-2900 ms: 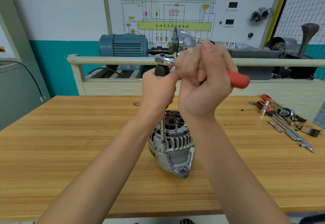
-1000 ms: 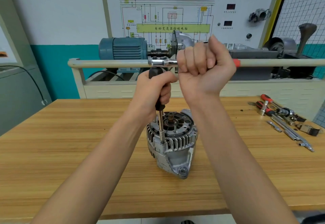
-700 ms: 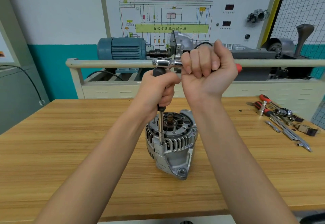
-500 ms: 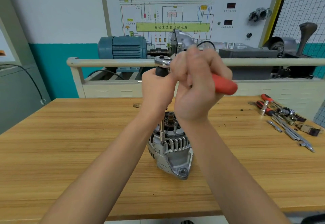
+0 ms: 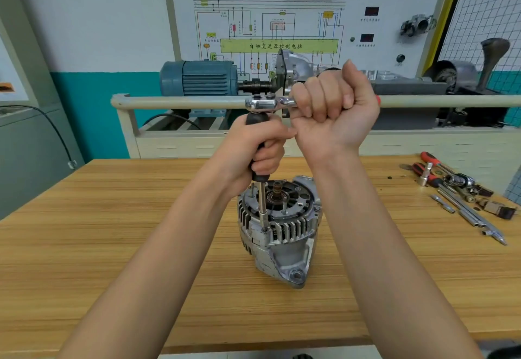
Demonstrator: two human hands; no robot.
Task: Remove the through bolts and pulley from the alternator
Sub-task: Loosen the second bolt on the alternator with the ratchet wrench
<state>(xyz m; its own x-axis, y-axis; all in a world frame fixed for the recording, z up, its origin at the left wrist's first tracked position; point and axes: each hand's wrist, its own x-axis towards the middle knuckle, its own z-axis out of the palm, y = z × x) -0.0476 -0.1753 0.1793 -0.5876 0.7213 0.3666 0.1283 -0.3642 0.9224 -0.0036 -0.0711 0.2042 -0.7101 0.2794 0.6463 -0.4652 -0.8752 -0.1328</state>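
Training board (image 5: pixel 282 20): stands upright at the far side, printed with a wiring diagram and a green label strip.
Workbench (image 5: pixel 112 246): wooden top spanning the near scene; a pale rail (image 5: pixel 183 102) runs left to right along its far edge.
Blue motor (image 5: pixel 197 78): sits behind the rail, far left of centre.
Alternator (image 5: pixel 279 226): stands on end at the middle of the workbench, finned housing up, mounting ear toward the near edge, shaft end showing in the top opening.
Right hand (image 5: pixel 335 113): a closed fist wrapped round the ratchet handle, whose red end just shows at the right of the fist.
Left hand (image 5: pixel 259 147): fingers curled round the black grip of the upright extension.
Ratchet (image 5: pixel 265 103): chrome head level, in front of the rail, seated on top of the extension.
Extension (image 5: pixel 263 203): its steel shaft drops to the alternator's near left rim, the tip on a through bolt there.
Loose tools (image 5: pixel 456 192): red-handled drivers, sockets and bars lie scattered at the far right of the workbench, well apart from the alternator.
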